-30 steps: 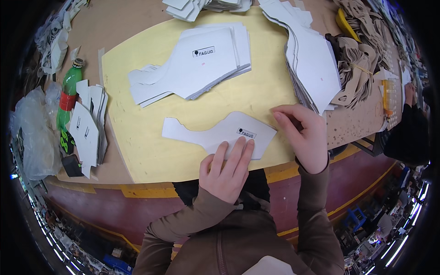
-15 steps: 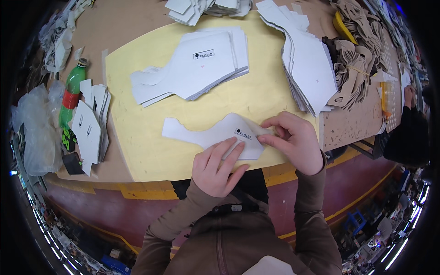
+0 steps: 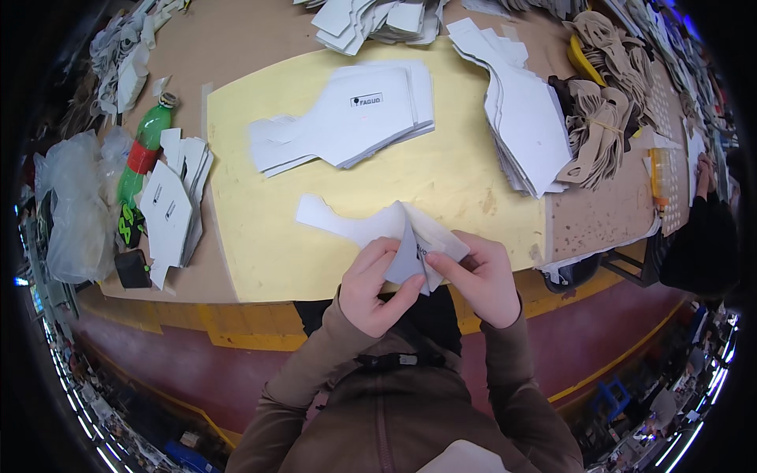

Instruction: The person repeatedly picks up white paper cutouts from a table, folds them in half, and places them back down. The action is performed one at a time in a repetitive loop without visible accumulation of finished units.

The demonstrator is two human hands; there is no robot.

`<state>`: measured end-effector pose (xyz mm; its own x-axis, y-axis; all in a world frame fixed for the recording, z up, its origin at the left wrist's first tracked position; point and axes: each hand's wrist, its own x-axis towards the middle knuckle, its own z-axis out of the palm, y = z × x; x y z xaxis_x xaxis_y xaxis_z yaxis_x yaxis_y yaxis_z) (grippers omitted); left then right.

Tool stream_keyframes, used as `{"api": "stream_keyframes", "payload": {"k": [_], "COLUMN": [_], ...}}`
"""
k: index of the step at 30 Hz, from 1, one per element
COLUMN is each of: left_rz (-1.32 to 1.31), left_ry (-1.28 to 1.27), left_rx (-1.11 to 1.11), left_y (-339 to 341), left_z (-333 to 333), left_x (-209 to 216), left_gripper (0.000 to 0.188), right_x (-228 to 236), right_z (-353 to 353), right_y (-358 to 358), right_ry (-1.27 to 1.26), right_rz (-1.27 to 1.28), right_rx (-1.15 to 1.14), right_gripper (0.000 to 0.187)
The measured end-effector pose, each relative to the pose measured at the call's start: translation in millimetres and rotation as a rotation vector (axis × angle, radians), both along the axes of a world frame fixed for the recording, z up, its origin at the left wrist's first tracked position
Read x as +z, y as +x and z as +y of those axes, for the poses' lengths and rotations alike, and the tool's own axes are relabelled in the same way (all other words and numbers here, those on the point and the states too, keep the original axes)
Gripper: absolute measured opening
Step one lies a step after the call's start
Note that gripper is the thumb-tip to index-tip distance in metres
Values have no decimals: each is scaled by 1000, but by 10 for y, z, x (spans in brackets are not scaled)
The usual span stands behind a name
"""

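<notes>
A white cut piece with a small black printed label (image 3: 347, 225) lies near the front edge of a yellow sheet (image 3: 260, 236). Its narrow arm rests flat to the left, while the wide end is lifted and bent, partly hiding the print. My left hand (image 3: 369, 288) pinches the raised left flap between thumb and fingers. On the other side, my right hand (image 3: 485, 277) grips the wide end, thumb on top near the print and fingers beneath. Farther back lies a stack of similar white pieces (image 3: 355, 114), the top one printed.
More white stacks lie at right (image 3: 524, 118) and far back (image 3: 378, 20). Tan cut-piece bundles (image 3: 599, 134) sit beyond. At left are a green bottle (image 3: 150, 130), white labelled pieces (image 3: 167, 206), a clear plastic bag (image 3: 79, 229) and a black case (image 3: 132, 270). A dark-sleeved person (image 3: 698, 244) is far right.
My left hand went from lying flat on the piece to pinching its edge. The wide end is now lifted and folded toward the middle. My right hand shifted slightly left and nearer me.
</notes>
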<state>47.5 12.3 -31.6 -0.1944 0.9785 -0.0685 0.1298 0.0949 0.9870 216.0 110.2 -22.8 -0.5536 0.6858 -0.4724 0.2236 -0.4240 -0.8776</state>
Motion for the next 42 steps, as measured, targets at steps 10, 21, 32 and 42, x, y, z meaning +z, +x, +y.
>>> {"api": "stream_keyframes", "payload": {"k": [10, 21, 32, 42], "left_rz": [-542, -767, 548, 501], "left_ry": [67, 248, 89, 286], "left_rx": [174, 327, 573, 119], "left_y": [-89, -293, -335, -94], "left_z": [-356, -614, -333, -179], "left_x": [86, -39, 98, 188], "left_gripper": [29, 35, 32, 27], "right_x": [1, 86, 14, 208], "right_z": [-114, -163, -165, -317], "right_y": [-39, -11, -68, -64], "right_ry": [-115, -178, 42, 120], "right_rz": [276, 452, 165, 137], "right_rx": [-167, -352, -32, 132], "right_gripper": [23, 21, 20, 21]}}
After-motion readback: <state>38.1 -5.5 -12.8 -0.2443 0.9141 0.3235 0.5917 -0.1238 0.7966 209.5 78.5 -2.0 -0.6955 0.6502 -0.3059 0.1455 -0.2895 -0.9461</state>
